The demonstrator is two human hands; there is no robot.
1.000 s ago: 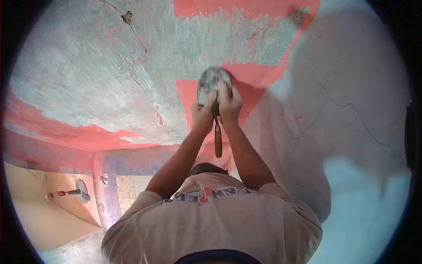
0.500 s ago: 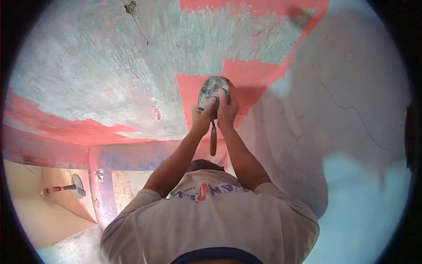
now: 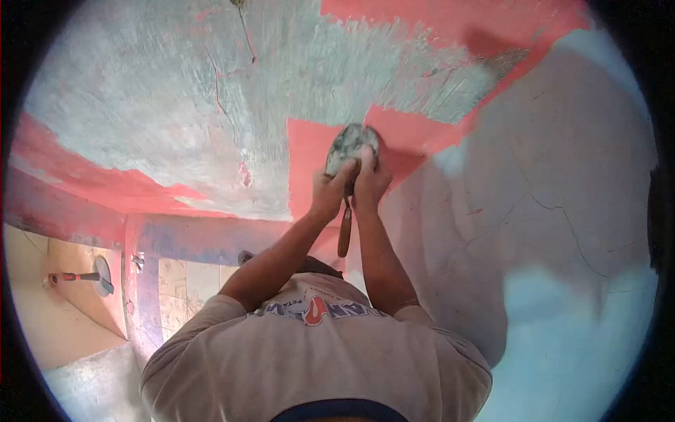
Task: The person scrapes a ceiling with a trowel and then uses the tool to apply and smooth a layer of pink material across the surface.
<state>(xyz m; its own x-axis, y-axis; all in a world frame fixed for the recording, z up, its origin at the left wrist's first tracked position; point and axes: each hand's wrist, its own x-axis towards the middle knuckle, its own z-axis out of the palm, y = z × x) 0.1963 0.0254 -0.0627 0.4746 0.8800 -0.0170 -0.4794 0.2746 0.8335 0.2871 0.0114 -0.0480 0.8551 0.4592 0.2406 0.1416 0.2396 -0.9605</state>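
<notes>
Both of my arms reach forward to a rounded, grey-smeared trowel (image 3: 350, 144) against a pink patch of the wall. My left hand (image 3: 330, 188) grips its near left side. My right hand (image 3: 372, 184) closes on the right side, with the thumb lying up over the blade. The other fingers are mostly hidden. From between my hands, the trowel's brown wooden handle (image 3: 344, 233) points back toward me.
Around the trowel, the wall (image 3: 183, 91) has scraped grey areas and pink paint (image 3: 415, 126). A cracked, shadowed wall (image 3: 562, 155) stands at right. At lower left, a tool with a red-and-black handle (image 3: 70, 276) reaches a round grey plate (image 3: 103, 271).
The view has shifted and turned a little. My hands and the trowel appear slightly farther right, still held together over the pink patch.
</notes>
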